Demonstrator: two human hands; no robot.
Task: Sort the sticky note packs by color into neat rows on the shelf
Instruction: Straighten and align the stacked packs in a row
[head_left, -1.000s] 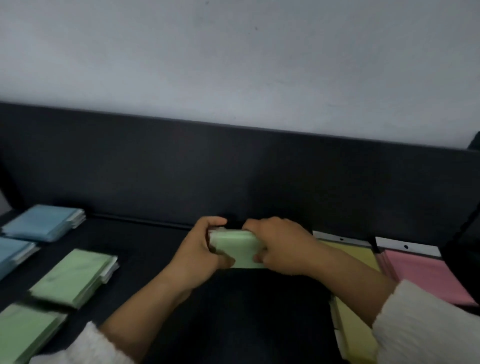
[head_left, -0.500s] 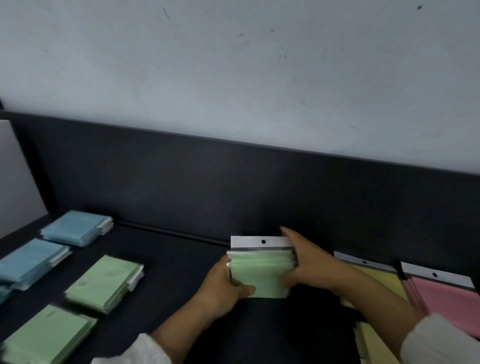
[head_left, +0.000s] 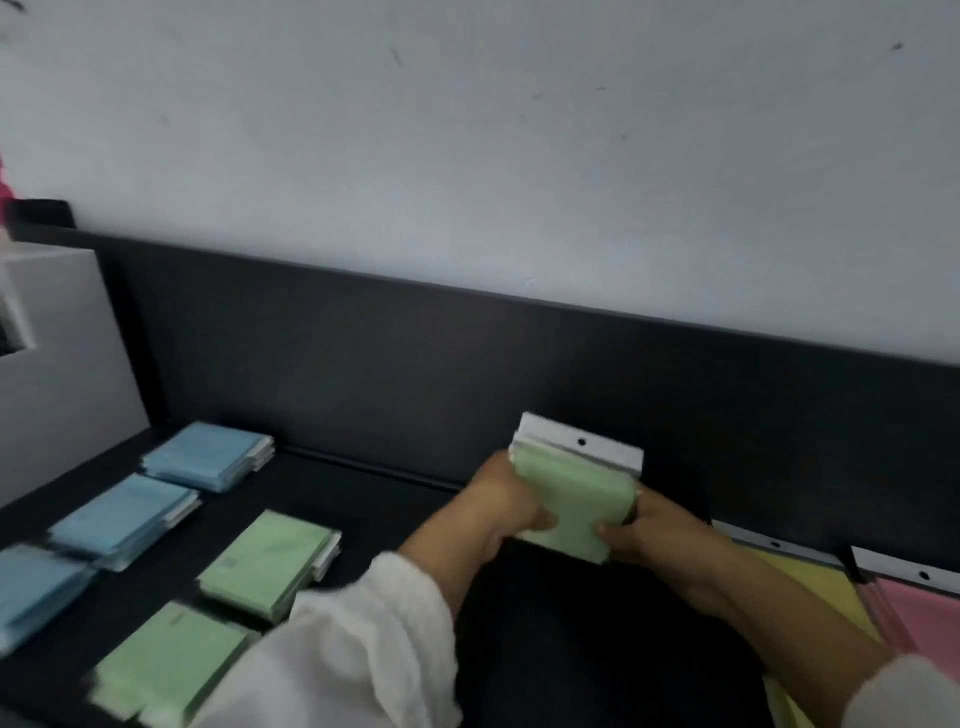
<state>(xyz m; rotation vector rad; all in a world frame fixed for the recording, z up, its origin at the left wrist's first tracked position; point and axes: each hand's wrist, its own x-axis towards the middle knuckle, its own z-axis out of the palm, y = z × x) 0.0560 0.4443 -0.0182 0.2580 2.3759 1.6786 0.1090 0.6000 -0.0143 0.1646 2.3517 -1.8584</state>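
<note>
1. The left hand (head_left: 501, 501) and the right hand (head_left: 644, 530) are together holding a stack of green sticky note packs (head_left: 571, 499) raised above the dark shelf (head_left: 395, 499), close to its black back panel (head_left: 467, 374).
2. The left grip is wrapping around the stack's left edge, with the thumb lying across the green front near the bottom corner.
3. The right grip is clamping the stack's right edge, its fingers pressing on the lower right corner.
4. The stack is standing nearly upright and tilting a little, its white header strips (head_left: 587, 444) with punched holes pointing up.
5. Two more green packs are lying flat on the shelf to the left: one (head_left: 267, 564) farther back, one (head_left: 169, 662) nearer the front edge and partly hidden by the white left sleeve (head_left: 353, 654).
6. Three blue piles are sitting farther left in a line running front to back: rear (head_left: 208, 460), middle (head_left: 122, 519), and front (head_left: 36, 592), the last one blurring.
7. To the right, yellow packs (head_left: 810, 582) are lying just beside pink packs (head_left: 919, 613), both with white headers toward the back panel.
8. A grey box (head_left: 62, 374) is standing at the shelf's left end.
</note>
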